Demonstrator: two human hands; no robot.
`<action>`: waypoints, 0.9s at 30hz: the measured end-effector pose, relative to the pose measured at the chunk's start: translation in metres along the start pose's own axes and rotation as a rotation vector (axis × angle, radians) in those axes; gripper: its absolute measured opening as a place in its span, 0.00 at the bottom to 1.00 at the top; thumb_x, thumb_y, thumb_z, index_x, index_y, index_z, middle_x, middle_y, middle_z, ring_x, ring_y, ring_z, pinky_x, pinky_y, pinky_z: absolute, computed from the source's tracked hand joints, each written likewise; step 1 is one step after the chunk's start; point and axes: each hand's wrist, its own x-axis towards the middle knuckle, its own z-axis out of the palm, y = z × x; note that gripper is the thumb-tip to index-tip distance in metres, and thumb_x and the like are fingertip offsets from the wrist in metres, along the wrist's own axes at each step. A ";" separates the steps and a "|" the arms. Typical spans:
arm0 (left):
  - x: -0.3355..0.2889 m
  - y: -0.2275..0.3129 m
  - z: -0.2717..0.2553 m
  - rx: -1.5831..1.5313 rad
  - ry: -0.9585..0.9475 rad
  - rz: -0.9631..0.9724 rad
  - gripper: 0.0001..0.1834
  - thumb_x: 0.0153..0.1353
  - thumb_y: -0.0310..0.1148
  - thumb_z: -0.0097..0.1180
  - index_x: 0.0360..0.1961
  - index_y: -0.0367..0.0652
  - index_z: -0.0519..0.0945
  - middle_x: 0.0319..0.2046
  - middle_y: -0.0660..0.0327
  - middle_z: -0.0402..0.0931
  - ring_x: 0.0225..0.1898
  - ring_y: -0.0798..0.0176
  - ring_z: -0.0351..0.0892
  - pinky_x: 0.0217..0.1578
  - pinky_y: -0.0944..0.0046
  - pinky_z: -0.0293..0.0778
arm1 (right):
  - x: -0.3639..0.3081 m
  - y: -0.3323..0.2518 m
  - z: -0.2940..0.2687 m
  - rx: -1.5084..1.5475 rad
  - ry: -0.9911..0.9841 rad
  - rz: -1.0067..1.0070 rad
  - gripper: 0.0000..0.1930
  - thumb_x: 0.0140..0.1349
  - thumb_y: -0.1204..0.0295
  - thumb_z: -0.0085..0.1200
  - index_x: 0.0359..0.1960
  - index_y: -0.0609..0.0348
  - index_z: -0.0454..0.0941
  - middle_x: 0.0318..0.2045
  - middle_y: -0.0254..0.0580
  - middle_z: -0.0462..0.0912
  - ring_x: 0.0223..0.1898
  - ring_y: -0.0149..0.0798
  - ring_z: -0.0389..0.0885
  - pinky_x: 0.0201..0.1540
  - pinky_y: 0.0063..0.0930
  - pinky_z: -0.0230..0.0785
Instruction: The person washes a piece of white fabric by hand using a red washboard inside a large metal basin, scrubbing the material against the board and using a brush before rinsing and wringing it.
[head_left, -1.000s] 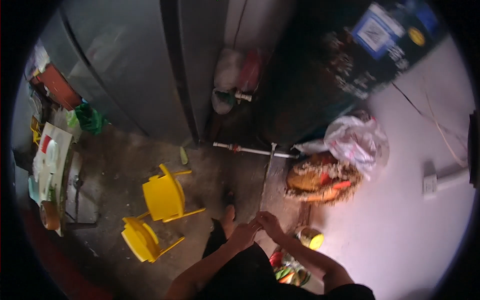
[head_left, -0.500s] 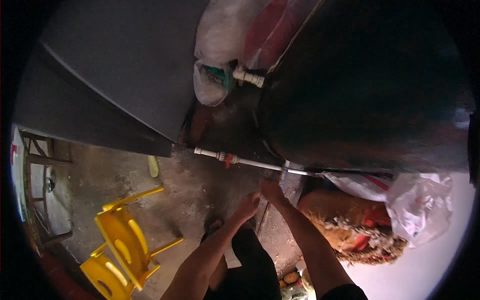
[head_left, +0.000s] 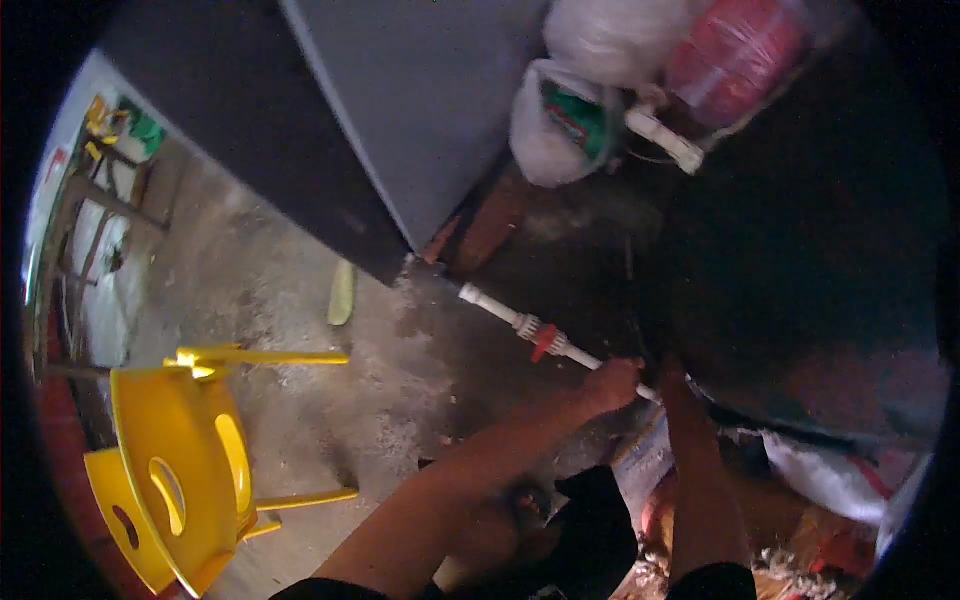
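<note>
1. Since last frame, both hands are fwd at the white pipe: L hand overlaps it, R hand near its R end.
2. L fingers curl over pipe, R hand's dim; can't tell if either grips.
3. Pipe's thin, straight, w/ ribbed fittings + red valve handle.
4. Grey cabinet nr L end, dark bulk crowds R; plastic bags beyond, yellow chairs well L on floor.

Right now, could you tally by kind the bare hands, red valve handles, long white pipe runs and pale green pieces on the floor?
Bare hands: 2, the left hand and right hand
Red valve handle: 1
Long white pipe run: 1
Pale green piece: 1
Total: 5
</note>
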 end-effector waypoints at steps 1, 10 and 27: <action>0.016 0.016 0.012 -0.081 -0.102 -0.190 0.17 0.47 0.27 0.50 0.41 0.37 0.77 0.32 0.46 0.79 0.35 0.45 0.79 0.37 0.50 0.76 | -0.012 0.021 0.000 -0.026 -0.016 0.039 0.10 0.52 0.71 0.50 0.35 0.60 0.77 0.29 0.47 0.80 0.32 0.47 0.81 0.31 0.36 0.74; 0.004 0.050 -0.054 -0.403 -0.133 -0.512 0.12 0.49 0.26 0.49 0.36 0.38 0.75 0.31 0.46 0.78 0.36 0.44 0.79 0.36 0.49 0.75 | -0.007 0.020 -0.009 -0.052 -0.092 0.046 0.11 0.54 0.69 0.49 0.37 0.58 0.76 0.31 0.46 0.80 0.33 0.45 0.81 0.32 0.35 0.74; -0.201 0.278 -0.263 -0.462 0.527 -1.016 0.14 0.56 0.32 0.53 0.44 0.44 0.77 0.35 0.51 0.78 0.38 0.48 0.78 0.38 0.55 0.73 | -0.169 -0.243 -0.303 0.769 -0.402 -0.456 0.13 0.60 0.63 0.50 0.40 0.58 0.75 0.36 0.44 0.82 0.36 0.42 0.81 0.38 0.33 0.73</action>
